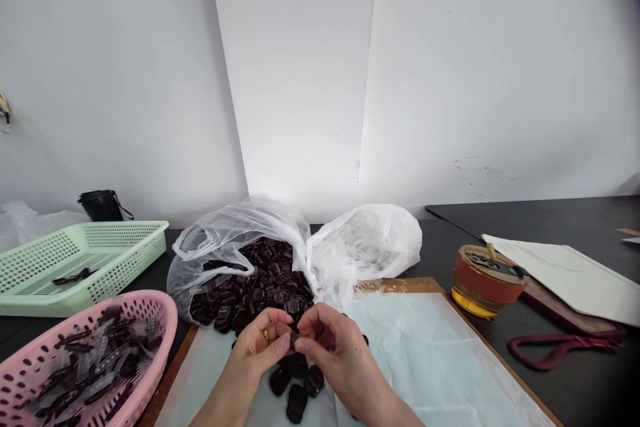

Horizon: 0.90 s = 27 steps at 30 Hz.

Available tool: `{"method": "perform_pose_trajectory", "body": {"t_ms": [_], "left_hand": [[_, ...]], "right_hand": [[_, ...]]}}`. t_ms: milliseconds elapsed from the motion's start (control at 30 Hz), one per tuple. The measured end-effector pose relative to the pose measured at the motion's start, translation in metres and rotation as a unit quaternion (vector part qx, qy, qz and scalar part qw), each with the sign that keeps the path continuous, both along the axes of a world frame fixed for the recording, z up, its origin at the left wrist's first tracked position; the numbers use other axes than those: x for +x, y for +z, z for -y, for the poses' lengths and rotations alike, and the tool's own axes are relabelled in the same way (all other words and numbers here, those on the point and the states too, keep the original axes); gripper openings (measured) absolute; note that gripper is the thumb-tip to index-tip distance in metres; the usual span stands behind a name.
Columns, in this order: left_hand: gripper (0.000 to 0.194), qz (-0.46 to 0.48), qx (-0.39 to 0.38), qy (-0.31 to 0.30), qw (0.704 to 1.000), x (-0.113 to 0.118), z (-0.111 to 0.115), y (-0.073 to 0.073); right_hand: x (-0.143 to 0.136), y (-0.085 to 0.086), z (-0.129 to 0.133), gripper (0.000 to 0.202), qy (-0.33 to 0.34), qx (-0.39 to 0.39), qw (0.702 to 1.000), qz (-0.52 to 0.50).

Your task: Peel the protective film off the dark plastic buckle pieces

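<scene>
My left hand (265, 347) and my right hand (333, 343) meet at the fingertips over the covered board. Between them they pinch a small dark piece (294, 340), mostly hidden by the fingers. Several glossy dark brown pieces (297, 403) lie on the pale sheet (420, 347) just below the hands. Behind them a clear plastic bag (200, 240) lies open, with a heap of the same dark pieces (270, 280) spilling toward the hands. To its right stands a white plastic bag (370, 240) holding translucent pieces.
A pink basket (167, 340) of dark and clear strips stands at the left, a green basket (145, 247) behind it. A black cup (100, 205) is further back. At the right are an amber round container (485, 287), an open notebook (570, 273) and dark red scissors (540, 352).
</scene>
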<state>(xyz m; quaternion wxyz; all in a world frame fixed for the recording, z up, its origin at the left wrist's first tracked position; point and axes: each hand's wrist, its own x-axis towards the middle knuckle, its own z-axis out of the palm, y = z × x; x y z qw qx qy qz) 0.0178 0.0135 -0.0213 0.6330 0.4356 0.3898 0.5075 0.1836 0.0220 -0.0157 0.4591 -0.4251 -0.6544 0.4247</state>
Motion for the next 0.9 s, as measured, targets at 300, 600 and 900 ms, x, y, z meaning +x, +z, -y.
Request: {"method": "perform_pose_trajectory", "body": {"t_ms": [300,600,900], "left_hand": [[0.025,0.069,-0.027,-0.027,0.997,0.003,0.003,0.004],[0.029,0.085,-0.021,0.112,0.990,-0.002,-0.006,-0.002],[0.028,0.084,-0.002,0.124,0.989,-0.005,-0.008,-0.004]], "right_hand": [[-0.004,-0.005,0.002,0.031,-0.023,0.169,0.977,0.126],[-0.008,-0.010,0.001,0.028,-0.091,0.206,0.955,0.191],[-0.009,-0.009,0.003,0.027,-0.087,0.211,0.958,0.173]]}}
